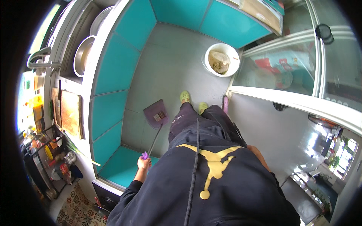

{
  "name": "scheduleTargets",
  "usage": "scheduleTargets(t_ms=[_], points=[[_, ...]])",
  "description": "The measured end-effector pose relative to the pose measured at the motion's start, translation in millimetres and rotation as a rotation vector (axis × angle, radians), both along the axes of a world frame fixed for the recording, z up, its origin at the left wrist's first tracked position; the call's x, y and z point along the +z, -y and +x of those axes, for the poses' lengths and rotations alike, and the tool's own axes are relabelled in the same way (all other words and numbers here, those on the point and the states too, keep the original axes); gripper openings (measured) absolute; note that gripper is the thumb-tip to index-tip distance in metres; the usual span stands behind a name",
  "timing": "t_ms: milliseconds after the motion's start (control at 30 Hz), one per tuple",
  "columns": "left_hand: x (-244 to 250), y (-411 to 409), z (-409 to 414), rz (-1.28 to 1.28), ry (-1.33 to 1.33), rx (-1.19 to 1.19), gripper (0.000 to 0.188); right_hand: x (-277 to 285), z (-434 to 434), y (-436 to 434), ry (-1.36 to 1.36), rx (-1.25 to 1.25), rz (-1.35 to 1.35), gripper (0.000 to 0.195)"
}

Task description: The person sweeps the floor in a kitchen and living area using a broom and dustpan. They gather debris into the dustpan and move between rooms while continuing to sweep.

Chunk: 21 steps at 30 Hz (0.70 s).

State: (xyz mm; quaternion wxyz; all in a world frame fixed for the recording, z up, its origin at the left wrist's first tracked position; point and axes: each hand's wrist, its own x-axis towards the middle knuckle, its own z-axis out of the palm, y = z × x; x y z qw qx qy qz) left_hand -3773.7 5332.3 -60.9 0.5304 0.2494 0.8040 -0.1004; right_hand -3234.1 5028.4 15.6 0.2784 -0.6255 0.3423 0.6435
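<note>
My left hand (143, 163) grips the purple top of a long-handled dustpan's pole. The pole slants forward to the purple dustpan (156, 114), which rests on the grey floor left of my feet and bears a label. Of my right hand (254, 152), only part shows beside my hip; the dark sweatshirt hides the fingers and anything in them. Forward of that hand, next to my right leg, a pink broom head (225, 104) touches the floor by the door track. Its handle is hidden behind my leg. Dark specks of dirt lie beside the bristles.
A white bucket (234, 66) with food waste stands ahead on the right, near the glass sliding door (277, 67). Teal cabinets (113, 73) border the floor on the left and front. Above them are a sink with metal bowls (84, 56) and a cutting board (70, 113).
</note>
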Motion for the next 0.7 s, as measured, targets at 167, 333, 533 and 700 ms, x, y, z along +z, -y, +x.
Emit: scheduleTargets(t_ms=[167,333,533,700], points=[[-5.2,24.3,-13.3,-0.055,-0.235,-0.445,0.034,-50.1,-14.9,38.6,0.219,0.391,-0.302,0.012],[-8.3,24.8,-17.0,0.012,-0.326,-0.384,0.036,-63.9,-5.9,22.9,0.296,0.505,-0.195,0.009],[-21.4,34.1,-9.9,0.084,-0.369,-0.269,0.035,-63.0,3.2,-42.6,0.344,0.62,-0.151,0.009],[-1.3,22.5,-1.3,0.072,-0.443,-0.366,0.035,-61.8,12.3,-61.3,0.379,0.72,-0.12,0.008]])
